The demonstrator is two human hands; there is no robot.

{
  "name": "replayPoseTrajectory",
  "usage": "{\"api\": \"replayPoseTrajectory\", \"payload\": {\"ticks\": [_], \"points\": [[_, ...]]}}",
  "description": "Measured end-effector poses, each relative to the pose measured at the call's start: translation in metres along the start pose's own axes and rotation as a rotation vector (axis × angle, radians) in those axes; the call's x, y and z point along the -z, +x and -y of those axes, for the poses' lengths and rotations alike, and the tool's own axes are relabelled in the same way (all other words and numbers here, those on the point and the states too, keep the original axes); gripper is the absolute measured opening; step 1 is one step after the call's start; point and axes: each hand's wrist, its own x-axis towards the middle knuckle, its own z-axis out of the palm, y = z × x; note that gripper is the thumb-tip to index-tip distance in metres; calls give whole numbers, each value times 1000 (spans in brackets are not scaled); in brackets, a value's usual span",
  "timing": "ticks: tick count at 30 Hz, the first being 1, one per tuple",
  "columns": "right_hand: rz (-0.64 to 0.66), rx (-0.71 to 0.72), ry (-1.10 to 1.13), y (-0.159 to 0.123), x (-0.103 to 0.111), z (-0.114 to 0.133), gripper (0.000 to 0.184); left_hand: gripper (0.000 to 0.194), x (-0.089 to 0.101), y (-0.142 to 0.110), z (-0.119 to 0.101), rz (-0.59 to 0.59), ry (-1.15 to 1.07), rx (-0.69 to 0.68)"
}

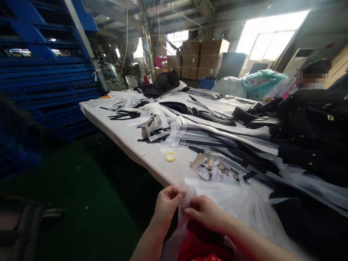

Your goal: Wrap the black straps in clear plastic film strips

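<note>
Close to the table's near edge, my left hand [169,201] pinches a sheer white fabric strip [187,188] between thumb and fingertips. Just to the right, my right hand [205,210] grips the same strip with bent fingers. The strip runs down from my hands over my lap. More sheer white fabric [244,203] spreads on the table beside my right forearm. Small cut scraps of card and white material [214,168] lie in a pile beyond my hands. A yellow ring [170,156], perhaps a tape roll, rests on the table left of the scraps.
Long black and white strips [217,137] lie in bundles across the table [122,139]. Black material [312,145] is heaped on the right, near a person. Blue pallets [49,87] are stacked at left. Cardboard boxes [191,58] and a teal bag [262,81] stand behind.
</note>
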Motion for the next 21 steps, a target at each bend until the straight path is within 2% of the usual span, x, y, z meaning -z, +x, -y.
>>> {"api": "replayPoseTrajectory", "payload": {"ticks": [2, 5, 8, 11, 15, 17, 21], "points": [[-146, 15, -115, 10, 30, -1, 27, 35, 0, 0, -4, -15, -35, 10], [-463, -70, -307, 36, 97, -10, 34, 36, 6, 0, -8, 1, 2, 23], [-656, -165, -434, 61, 165, -26, 25, 39, 15, 1, -4, 29, 103, 36], [-820, -274, -580, 74, 215, -41, 20, 44, 20, 3, 2, 64, 187, 42], [-956, -405, -740, 81, 251, -55, 28, 49, 18, -1, 7, 27, 236, 64], [-973, -463, -782, 83, 261, -62, 33, 48, 16, -4, 9, -13, 240, 60], [-964, -512, -838, 83, 270, -72, 39, 47, 14, -6, 13, -18, 254, 42]]}}
